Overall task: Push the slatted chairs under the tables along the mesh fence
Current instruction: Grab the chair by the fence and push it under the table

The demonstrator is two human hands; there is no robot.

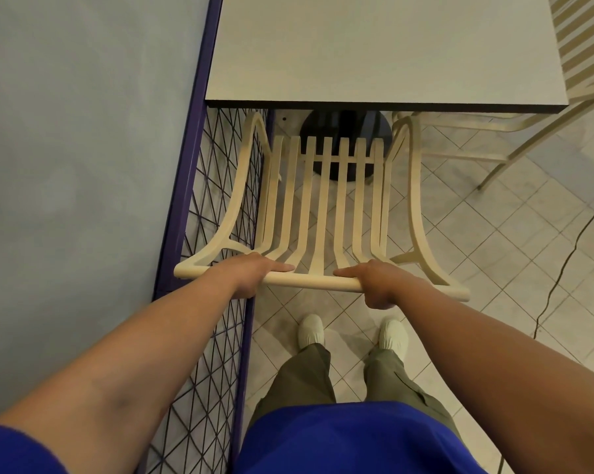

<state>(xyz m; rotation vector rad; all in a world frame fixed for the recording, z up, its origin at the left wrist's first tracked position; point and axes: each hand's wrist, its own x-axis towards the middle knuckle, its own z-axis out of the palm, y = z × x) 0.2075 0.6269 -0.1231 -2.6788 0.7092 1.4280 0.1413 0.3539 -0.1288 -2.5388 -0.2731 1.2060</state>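
Observation:
A cream slatted chair [323,200] stands in front of me, its seat front at the near edge of a grey square table [374,49]. My left hand [251,273] and my right hand [377,283] both grip the chair's round top rail, left and right of its middle. The chair's left armrest runs close beside the purple-framed mesh fence [217,206]. The table's black pedestal base [347,131] shows under the table behind the seat slats.
A second cream slatted chair [576,73] stands at the table's right side. A thin dark cable [562,265] trails over the tiled floor on the right. Beyond the fence lies a blue-grey surface [83,131]. My feet stand just behind the chair.

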